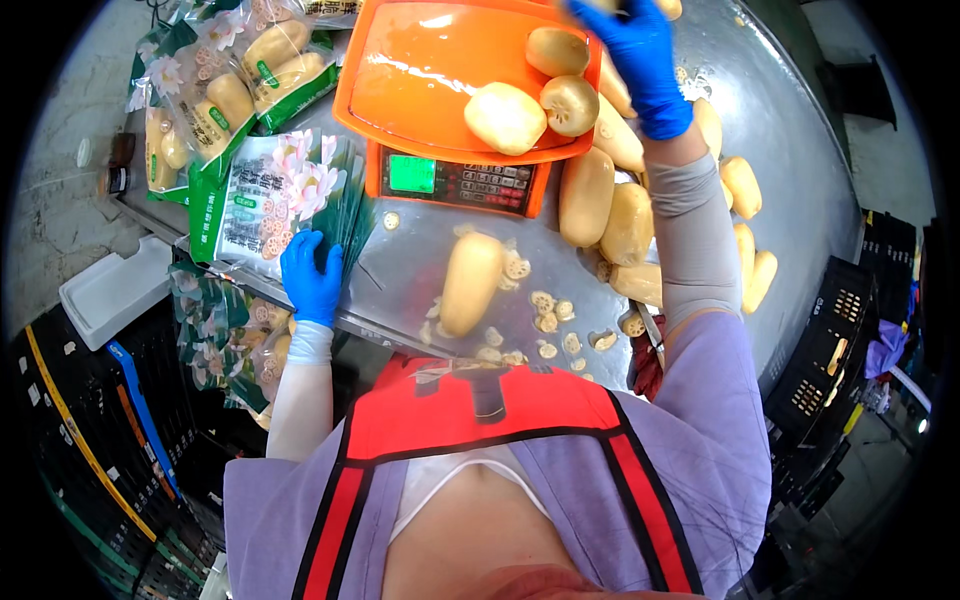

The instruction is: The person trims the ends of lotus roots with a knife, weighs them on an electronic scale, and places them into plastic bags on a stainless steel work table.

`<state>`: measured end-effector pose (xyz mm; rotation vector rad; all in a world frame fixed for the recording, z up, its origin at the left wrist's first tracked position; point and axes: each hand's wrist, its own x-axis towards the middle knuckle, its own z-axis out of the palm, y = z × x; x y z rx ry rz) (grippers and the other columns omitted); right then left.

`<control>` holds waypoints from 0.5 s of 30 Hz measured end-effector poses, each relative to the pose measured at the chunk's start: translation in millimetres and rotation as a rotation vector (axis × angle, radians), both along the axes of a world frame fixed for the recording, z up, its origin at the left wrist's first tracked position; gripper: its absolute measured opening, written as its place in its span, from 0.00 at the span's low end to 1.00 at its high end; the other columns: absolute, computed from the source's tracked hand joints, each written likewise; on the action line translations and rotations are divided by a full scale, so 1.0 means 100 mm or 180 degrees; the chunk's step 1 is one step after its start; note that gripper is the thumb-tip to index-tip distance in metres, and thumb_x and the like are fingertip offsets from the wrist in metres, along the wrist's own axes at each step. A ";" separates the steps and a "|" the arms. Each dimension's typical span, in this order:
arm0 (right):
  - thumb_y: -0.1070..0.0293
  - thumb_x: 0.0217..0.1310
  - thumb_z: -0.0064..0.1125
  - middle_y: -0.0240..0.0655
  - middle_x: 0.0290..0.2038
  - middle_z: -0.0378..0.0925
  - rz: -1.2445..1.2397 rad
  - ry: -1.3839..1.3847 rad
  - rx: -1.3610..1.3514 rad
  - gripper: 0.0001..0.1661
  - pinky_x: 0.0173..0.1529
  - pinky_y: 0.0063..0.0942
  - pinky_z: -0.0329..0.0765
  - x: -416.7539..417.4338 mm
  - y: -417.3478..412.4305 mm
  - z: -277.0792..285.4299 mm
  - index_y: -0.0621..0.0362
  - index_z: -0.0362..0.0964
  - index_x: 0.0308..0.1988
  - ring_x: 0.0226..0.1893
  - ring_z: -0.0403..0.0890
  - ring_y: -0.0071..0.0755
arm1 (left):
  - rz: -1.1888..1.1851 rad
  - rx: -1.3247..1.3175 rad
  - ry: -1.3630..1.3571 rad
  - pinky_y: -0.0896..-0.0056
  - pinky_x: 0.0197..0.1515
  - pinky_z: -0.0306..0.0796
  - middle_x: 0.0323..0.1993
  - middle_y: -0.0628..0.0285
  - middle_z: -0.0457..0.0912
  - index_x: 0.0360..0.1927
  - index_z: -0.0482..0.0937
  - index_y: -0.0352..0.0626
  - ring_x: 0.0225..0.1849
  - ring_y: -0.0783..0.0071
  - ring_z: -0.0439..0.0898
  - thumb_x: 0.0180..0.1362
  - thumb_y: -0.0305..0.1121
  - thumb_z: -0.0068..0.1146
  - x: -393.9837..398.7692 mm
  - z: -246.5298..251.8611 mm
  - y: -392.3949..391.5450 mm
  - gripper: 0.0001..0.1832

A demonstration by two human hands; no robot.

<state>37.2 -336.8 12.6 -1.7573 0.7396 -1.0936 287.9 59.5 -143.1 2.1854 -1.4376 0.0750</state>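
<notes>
My left hand [311, 277], in a blue glove, rests on the near edge of a stack of printed plastic bags [277, 195]. My right hand [637, 64], also blue-gloved, is at the top edge beside the orange tray [405, 75] of a digital scale [457, 180]; a blurred pale thing shows at its fingers, partly cut off by the frame. Several peeled lotus root pieces [505, 118] lie at the tray's right side. One lotus root segment [471, 283] lies on the metal table before me, among thin cut slices [545, 302]. More lotus roots [586, 196] lie right of the scale.
Filled bags of lotus root [217, 112] are piled at the upper left. A knife [651, 330] lies by a dark red cloth [646, 364] at the table's near edge. Black crates [821, 352] stand to the right, with a white foam box [116, 289] at the left.
</notes>
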 end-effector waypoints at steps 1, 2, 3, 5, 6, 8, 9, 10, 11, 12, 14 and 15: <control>0.66 0.50 0.67 0.38 0.49 0.76 0.0340 0.0334 -0.0339 0.33 0.48 0.27 0.76 0.07 0.10 0.04 0.56 0.69 0.57 0.45 0.78 0.32 | 0.0005 -0.0010 0.0015 0.57 0.54 0.66 0.49 0.51 0.77 0.46 0.77 0.43 0.51 0.52 0.74 0.50 0.37 0.67 0.00 0.00 0.00 0.20; 0.56 0.48 0.68 0.44 0.50 0.78 0.0688 0.0666 -0.0672 0.34 0.53 0.33 0.74 0.14 0.18 0.04 0.56 0.71 0.54 0.48 0.80 0.41 | 0.0021 -0.0014 0.0027 0.57 0.54 0.66 0.49 0.51 0.77 0.46 0.77 0.43 0.51 0.52 0.74 0.50 0.37 0.67 0.01 0.00 0.00 0.20; 0.55 0.49 0.67 0.42 0.50 0.77 0.0739 0.1080 -0.0962 0.32 0.53 0.34 0.74 0.22 0.25 0.01 0.53 0.72 0.54 0.48 0.80 0.43 | 0.0027 -0.0039 0.0026 0.57 0.54 0.66 0.49 0.51 0.77 0.46 0.77 0.43 0.51 0.52 0.74 0.50 0.37 0.67 0.01 -0.01 0.00 0.20; 0.61 0.53 0.65 0.42 0.51 0.76 0.0710 0.1664 -0.1842 0.29 0.56 0.31 0.72 0.27 0.27 -0.24 0.47 0.71 0.56 0.50 0.78 0.40 | -0.0040 -0.0060 0.0088 0.57 0.54 0.67 0.49 0.52 0.77 0.45 0.78 0.43 0.51 0.52 0.74 0.50 0.38 0.67 0.02 -0.01 -0.04 0.20; 0.61 0.53 0.65 0.42 0.51 0.76 0.0746 0.1647 -0.1874 0.29 0.56 0.31 0.72 0.28 0.29 -0.20 0.47 0.71 0.56 0.50 0.78 0.40 | 0.0004 -0.0081 0.0080 0.57 0.54 0.67 0.49 0.52 0.77 0.45 0.78 0.43 0.51 0.52 0.74 0.50 0.38 0.67 0.02 -0.02 -0.03 0.20; 0.52 0.51 0.65 0.39 0.52 0.77 0.0525 0.1745 -0.1387 0.30 0.53 0.34 0.74 0.21 0.36 -0.03 0.46 0.72 0.54 0.50 0.78 0.44 | 0.0060 -0.0048 0.0160 0.57 0.55 0.67 0.50 0.51 0.77 0.45 0.78 0.43 0.51 0.52 0.74 0.50 0.38 0.66 0.01 -0.03 -0.03 0.20; 0.54 0.54 0.64 0.38 0.50 0.78 0.0550 0.1241 -0.0551 0.28 0.54 0.30 0.73 0.16 0.51 0.22 0.48 0.72 0.55 0.50 0.79 0.38 | 0.0093 -0.0064 0.0171 0.57 0.55 0.67 0.50 0.51 0.76 0.45 0.78 0.43 0.51 0.52 0.74 0.50 0.40 0.65 0.01 -0.05 0.00 0.20; 0.58 0.56 0.64 0.37 0.49 0.78 0.0463 0.0849 -0.0895 0.26 0.55 0.27 0.72 0.11 0.50 0.25 0.49 0.73 0.55 0.48 0.78 0.31 | 0.0150 -0.0074 0.0167 0.57 0.55 0.67 0.50 0.51 0.76 0.45 0.78 0.43 0.51 0.52 0.74 0.50 0.40 0.65 0.01 -0.07 0.04 0.20; 0.64 0.57 0.63 0.36 0.49 0.78 0.0257 0.0639 -0.0793 0.25 0.55 0.27 0.71 -0.05 0.44 0.18 0.52 0.73 0.55 0.48 0.77 0.28 | 0.0115 -0.0037 0.0155 0.57 0.55 0.67 0.50 0.51 0.76 0.46 0.78 0.43 0.51 0.52 0.74 0.51 0.40 0.65 0.01 -0.06 0.02 0.20; 0.68 0.59 0.61 0.36 0.51 0.78 0.0230 0.0342 -0.0459 0.24 0.56 0.27 0.71 -0.18 0.55 0.27 0.57 0.71 0.56 0.50 0.76 0.27 | 0.0109 0.0019 0.0137 0.56 0.55 0.67 0.51 0.50 0.76 0.46 0.78 0.43 0.51 0.52 0.74 0.51 0.41 0.65 0.02 -0.06 0.03 0.21; 0.74 0.63 0.54 0.39 0.52 0.76 -0.0087 -0.0318 0.0255 0.21 0.60 0.26 0.68 -0.49 0.77 0.26 0.66 0.69 0.56 0.52 0.75 0.29 | 0.0073 -0.0023 0.0173 0.56 0.56 0.66 0.53 0.50 0.75 0.49 0.76 0.41 0.52 0.51 0.73 0.51 0.43 0.64 0.03 -0.05 0.02 0.25; 0.75 0.64 0.52 0.40 0.51 0.76 -0.0343 -0.0279 0.0608 0.21 0.60 0.25 0.68 -0.64 0.89 0.18 0.66 0.69 0.56 0.53 0.74 0.29 | 0.0121 0.0012 0.0143 0.56 0.57 0.65 0.52 0.49 0.75 0.51 0.75 0.40 0.54 0.51 0.73 0.51 0.44 0.65 0.02 -0.04 0.02 0.26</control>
